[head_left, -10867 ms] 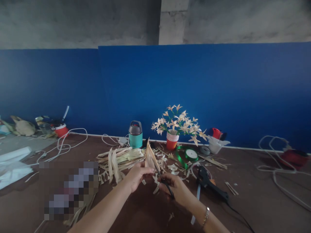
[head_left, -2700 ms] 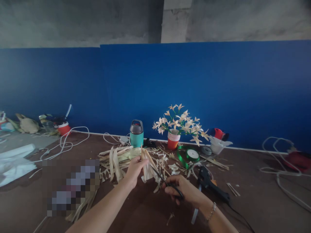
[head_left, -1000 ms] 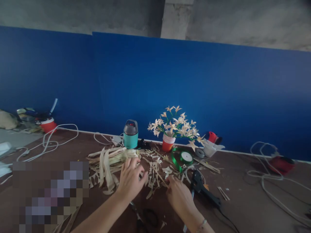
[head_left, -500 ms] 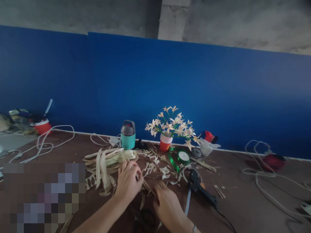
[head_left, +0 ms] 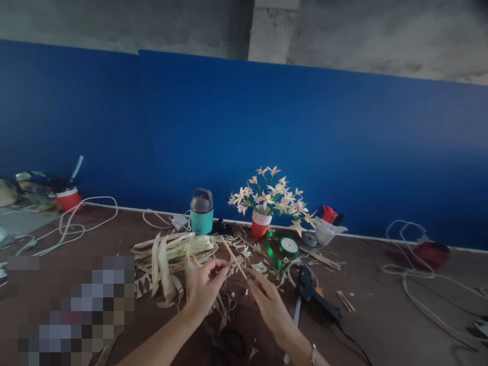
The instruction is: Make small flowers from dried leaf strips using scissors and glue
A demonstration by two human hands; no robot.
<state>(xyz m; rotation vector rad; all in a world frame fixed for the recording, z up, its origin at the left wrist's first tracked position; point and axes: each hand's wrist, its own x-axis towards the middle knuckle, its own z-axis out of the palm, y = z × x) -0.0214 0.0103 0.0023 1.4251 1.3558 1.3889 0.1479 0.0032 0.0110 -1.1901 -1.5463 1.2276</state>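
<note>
A thin, pale brown stick (head_left: 234, 259) slants up and leftward from the fingertips of my right hand (head_left: 269, 305), which pinches its lower end. Just left of the stick is my left hand (head_left: 207, 287), with thumb and fingers brought together; whatever is between their tips is too small to make out. Behind my left hand lies a bundle of dried corn husks (head_left: 179, 249), some strips hanging toward me. Husk scraps (head_left: 224, 307) are scattered below and between the hands. Dark scissors (head_left: 231, 343) lie on the table near my wrists, partly in shadow.
A black glue gun (head_left: 316, 295) with its cord rests right of my right hand. Farther back stand a teal jar (head_left: 202, 218), a red cup (head_left: 260, 229) of husk flowers (head_left: 272, 195) and a green ribbon spool (head_left: 288, 246). White cables (head_left: 70, 229) run along the left.
Both hands have lifted and turned. The stick, earlier low between them, now points upward from my right hand. My left hand has shifted slightly right and downward.
</note>
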